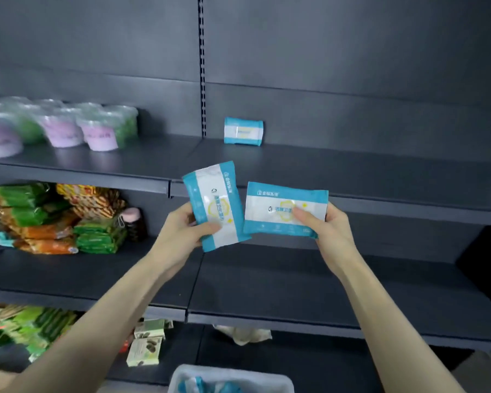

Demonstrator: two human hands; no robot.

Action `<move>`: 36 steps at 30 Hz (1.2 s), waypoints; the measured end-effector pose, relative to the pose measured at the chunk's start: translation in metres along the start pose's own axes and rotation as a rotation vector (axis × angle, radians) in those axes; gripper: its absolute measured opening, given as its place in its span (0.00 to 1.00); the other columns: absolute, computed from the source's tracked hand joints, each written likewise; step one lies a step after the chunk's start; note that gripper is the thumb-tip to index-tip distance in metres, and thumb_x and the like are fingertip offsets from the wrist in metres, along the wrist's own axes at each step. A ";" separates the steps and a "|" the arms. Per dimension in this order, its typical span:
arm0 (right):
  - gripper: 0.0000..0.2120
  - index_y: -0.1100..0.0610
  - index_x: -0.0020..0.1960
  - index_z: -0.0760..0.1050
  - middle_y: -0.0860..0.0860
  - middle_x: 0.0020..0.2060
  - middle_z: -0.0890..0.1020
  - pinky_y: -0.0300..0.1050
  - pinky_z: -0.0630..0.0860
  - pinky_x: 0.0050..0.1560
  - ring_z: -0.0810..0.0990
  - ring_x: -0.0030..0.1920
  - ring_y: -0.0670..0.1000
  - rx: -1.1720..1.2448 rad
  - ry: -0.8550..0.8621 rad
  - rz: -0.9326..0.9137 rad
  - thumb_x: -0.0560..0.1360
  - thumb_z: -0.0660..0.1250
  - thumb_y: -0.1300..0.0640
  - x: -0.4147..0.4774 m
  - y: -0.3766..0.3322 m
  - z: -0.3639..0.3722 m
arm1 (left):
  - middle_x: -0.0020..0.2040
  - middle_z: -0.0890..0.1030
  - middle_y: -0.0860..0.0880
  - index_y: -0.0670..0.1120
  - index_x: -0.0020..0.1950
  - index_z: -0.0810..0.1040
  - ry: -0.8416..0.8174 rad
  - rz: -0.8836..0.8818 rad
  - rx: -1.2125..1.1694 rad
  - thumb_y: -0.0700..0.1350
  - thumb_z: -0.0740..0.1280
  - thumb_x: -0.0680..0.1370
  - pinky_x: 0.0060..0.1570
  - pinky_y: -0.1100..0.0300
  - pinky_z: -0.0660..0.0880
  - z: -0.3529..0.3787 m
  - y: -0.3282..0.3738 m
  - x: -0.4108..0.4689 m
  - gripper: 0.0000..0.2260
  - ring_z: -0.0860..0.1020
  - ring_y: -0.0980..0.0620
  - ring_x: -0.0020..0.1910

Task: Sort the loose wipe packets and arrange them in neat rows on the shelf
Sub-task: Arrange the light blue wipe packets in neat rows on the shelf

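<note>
Head view showed two blue-and-white wipe packets held in front of the shelf (pixel 352 163): my left hand (pixel 182 228) gripped the upright packet (pixel 214 205), my right hand (pixel 328 231) pinched the level packet (pixel 284 209). A third packet (pixel 243 131) stood far back on that shelf.

bin (pixel 233 371) cropped below, perhaps packets (pixel 196 386) inside

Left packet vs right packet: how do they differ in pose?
The left packet stands on end, tilted; the right packet lies lengthwise. The left hand grips the left packet at its lower left edge; the right hand grips the right packet at its right end. Both share the blue-and-white design, front toward the camera.
</note>
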State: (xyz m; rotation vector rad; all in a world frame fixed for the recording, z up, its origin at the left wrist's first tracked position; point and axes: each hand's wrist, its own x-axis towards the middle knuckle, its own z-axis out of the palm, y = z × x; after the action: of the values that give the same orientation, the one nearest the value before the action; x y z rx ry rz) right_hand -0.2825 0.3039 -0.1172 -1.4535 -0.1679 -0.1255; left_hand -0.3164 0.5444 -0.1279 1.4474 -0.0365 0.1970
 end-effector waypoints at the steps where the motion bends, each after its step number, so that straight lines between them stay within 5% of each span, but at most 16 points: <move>1: 0.10 0.58 0.53 0.79 0.52 0.50 0.85 0.50 0.78 0.55 0.83 0.52 0.54 0.006 0.006 -0.013 0.72 0.72 0.62 0.005 -0.006 0.004 | 0.49 0.85 0.50 0.44 0.53 0.78 -0.008 -0.012 -0.044 0.30 0.65 0.75 0.50 0.51 0.79 0.002 0.007 0.006 0.12 0.83 0.50 0.49; 8: 0.08 0.56 0.52 0.78 0.49 0.48 0.85 0.42 0.80 0.49 0.84 0.48 0.48 -0.045 0.044 -0.087 0.73 0.71 0.60 0.049 -0.038 0.020 | 0.54 0.83 0.47 0.42 0.57 0.78 -0.018 0.029 -0.083 0.34 0.64 0.77 0.56 0.53 0.76 0.012 0.039 0.061 0.10 0.81 0.46 0.55; 14: 0.06 0.52 0.51 0.76 0.45 0.46 0.84 0.35 0.79 0.45 0.84 0.47 0.45 -0.049 0.060 -0.144 0.76 0.67 0.61 0.108 -0.047 0.025 | 0.56 0.82 0.48 0.49 0.60 0.71 0.020 0.120 -0.059 0.27 0.68 0.71 0.41 0.58 0.80 0.022 0.045 0.126 0.24 0.81 0.49 0.53; 21: 0.08 0.58 0.56 0.72 0.49 0.48 0.82 0.28 0.74 0.36 0.81 0.45 0.43 -0.044 0.040 -0.102 0.79 0.60 0.65 0.202 -0.038 0.027 | 0.53 0.82 0.47 0.49 0.50 0.76 0.189 0.078 -0.045 0.38 0.64 0.77 0.39 0.60 0.69 0.028 0.037 0.222 0.06 0.77 0.52 0.45; 28: 0.08 0.57 0.56 0.71 0.49 0.49 0.80 0.32 0.77 0.37 0.80 0.45 0.42 -0.140 0.021 -0.059 0.78 0.63 0.64 0.285 -0.009 0.030 | 0.50 0.80 0.45 0.46 0.49 0.70 0.208 0.029 -0.028 0.27 0.66 0.73 0.39 0.59 0.82 0.020 0.013 0.304 0.15 0.82 0.47 0.45; 36: 0.12 0.54 0.58 0.68 0.47 0.50 0.76 0.34 0.74 0.35 0.77 0.45 0.44 -0.287 0.041 -0.018 0.78 0.66 0.62 0.340 0.011 0.040 | 0.56 0.80 0.46 0.47 0.56 0.72 0.156 -0.034 0.228 0.36 0.67 0.77 0.45 0.58 0.76 0.005 -0.012 0.372 0.11 0.79 0.50 0.52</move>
State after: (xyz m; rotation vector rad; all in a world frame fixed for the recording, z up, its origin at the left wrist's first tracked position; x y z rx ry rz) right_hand 0.0520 0.3505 -0.0587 -1.7345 -0.1329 -0.2000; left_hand 0.0515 0.5802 -0.0860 1.6539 0.1415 0.2927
